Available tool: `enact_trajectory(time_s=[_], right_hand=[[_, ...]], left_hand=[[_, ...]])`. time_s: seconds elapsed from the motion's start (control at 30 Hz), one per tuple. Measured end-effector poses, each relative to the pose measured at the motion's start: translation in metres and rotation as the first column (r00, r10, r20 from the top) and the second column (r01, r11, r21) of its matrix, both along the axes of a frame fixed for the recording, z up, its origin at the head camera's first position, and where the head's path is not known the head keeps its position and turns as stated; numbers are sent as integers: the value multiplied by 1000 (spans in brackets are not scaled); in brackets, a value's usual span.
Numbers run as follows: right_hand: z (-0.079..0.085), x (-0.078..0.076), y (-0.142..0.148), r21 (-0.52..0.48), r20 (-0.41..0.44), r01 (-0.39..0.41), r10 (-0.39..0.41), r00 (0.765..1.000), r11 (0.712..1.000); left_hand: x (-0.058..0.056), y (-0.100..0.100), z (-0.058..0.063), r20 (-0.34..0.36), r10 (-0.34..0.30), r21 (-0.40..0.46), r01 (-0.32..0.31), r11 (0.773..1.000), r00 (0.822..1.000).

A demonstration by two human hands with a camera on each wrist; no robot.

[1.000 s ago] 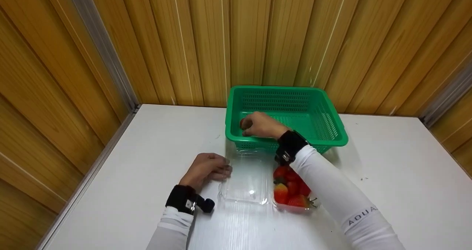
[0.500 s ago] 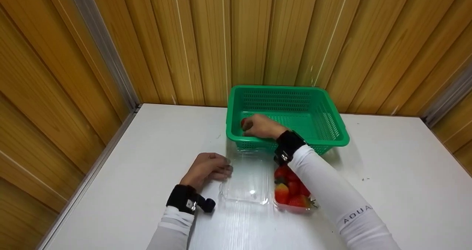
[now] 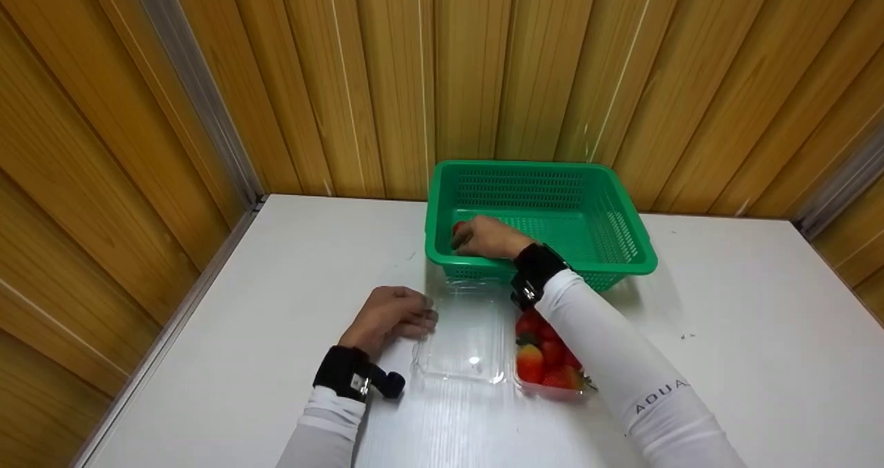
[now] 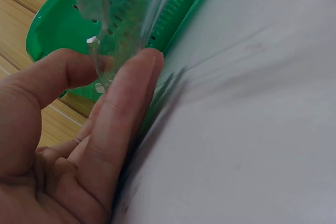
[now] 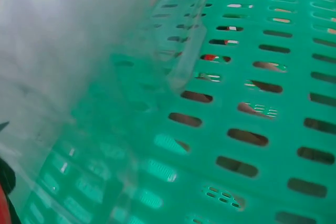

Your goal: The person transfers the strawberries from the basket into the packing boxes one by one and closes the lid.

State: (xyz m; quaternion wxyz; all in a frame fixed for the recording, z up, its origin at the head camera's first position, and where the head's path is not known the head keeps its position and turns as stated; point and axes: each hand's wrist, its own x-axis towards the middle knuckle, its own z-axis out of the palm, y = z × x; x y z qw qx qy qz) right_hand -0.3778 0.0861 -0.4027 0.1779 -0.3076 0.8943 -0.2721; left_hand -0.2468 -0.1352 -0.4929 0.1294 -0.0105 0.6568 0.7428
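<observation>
My right hand reaches into the left part of a green slotted plastic basket, fingertips around a red strawberry that shows only in part. Through the slots in the right wrist view, a bit of red shows. In front of the basket lies the clear plastic lid of a clamshell box. My left hand is at its left edge; in the left wrist view the thumb and a finger pinch the thin clear rim. To the right, the box's tray holds several strawberries, partly covered by my right forearm.
The white table meets wood-patterned panels behind the basket and at the sides. A black wrist camera juts from the left wrist just beside the lid. Small dark specks lie on the table at the right.
My right hand has sunk slightly lower in the basket, with the strawberry still at its fingertips. My left hand stays at the lid's edge.
</observation>
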Motion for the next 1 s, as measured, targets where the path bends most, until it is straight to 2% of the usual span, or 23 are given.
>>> enact_trajectory(time_s=[0.17, 0.37, 0.77, 1.0], right_hand=[[-1, -2, 1, -19, -11, -33, 32, 999, 999], [-5, -5, 0, 8, -14, -46, 46, 999, 999], [-4, -4, -2, 38, -11, -30, 30, 999, 999], [-1, -1, -2, 51, 28, -6, 5, 1000, 999]], left_hand=[[-1, 1, 1, 4, 4, 10, -4, 1000, 1000], [0, 0, 1, 4, 0, 12, 0, 1000, 1000], [-1, -1, 1, -7, 1, -3, -1, 1000, 1000], [-1, -1, 1, -1, 3, -10, -3, 1000, 1000]])
